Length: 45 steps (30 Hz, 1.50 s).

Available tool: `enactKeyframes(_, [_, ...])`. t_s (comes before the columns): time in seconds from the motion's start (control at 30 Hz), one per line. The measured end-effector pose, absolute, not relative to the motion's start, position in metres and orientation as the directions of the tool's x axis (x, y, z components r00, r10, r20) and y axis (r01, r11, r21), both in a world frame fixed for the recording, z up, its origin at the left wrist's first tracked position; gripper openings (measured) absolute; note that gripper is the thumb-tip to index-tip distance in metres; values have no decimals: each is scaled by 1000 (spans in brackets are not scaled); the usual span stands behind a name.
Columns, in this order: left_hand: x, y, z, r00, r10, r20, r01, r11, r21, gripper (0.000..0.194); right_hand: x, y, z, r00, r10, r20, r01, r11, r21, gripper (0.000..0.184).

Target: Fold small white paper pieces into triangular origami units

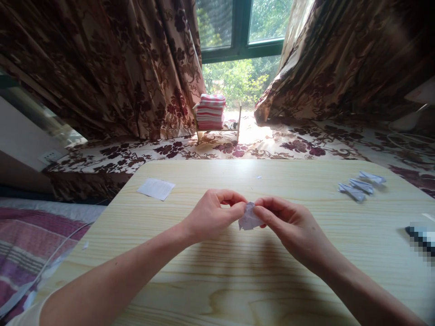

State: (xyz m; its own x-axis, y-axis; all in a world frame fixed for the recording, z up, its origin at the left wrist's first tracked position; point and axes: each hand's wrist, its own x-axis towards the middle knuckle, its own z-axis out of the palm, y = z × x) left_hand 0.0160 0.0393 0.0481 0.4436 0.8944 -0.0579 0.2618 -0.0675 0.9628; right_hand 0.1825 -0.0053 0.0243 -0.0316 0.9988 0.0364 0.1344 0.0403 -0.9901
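Observation:
A small folded piece of pale paper [249,218] is held just above the light wooden table [238,280], near its middle. My left hand [212,215] pinches its left edge with curled fingers. My right hand [288,224] pinches its right edge between thumb and fingertips. Both hands meet at the paper, fingers closed on it.
A flat white paper sheet [156,188] lies at the table's far left. Three small folded paper pieces [360,185] lie at the far right. A dark object [421,237] sits at the right edge. Beyond the table are a patterned sill, curtains and a small rack with striped cloth [210,112].

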Motion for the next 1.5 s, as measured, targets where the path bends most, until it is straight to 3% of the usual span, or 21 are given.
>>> enactKeyframes(0.13, [14,38,51,480,872,95,361,-296,884,18,184,-5,24,-30,999,38,108,42,-993,25])
enactKeyframes(0.5, [12,37,50,542,824,166,353,-403,845,20,185,-4,23,-49,998,44,125,50,-991,25])
enactKeyframes(0.77, [13,38,51,492,868,75,346,-273,898,20,184,-5,23,-29,999,41,115,44,-992,25])
enactKeyframes(1.0, [13,42,48,522,838,-160,201,62,978,20,184,-4,25,-35,999,40,96,43,-994,28])
enactKeyframes(1.17, [14,41,49,514,832,-206,175,133,975,15,184,-4,25,-30,999,33,88,35,-996,26])
enactKeyframes(1.5, [22,28,44,443,863,-241,-148,336,930,20,176,-6,22,28,992,122,86,120,-989,25])
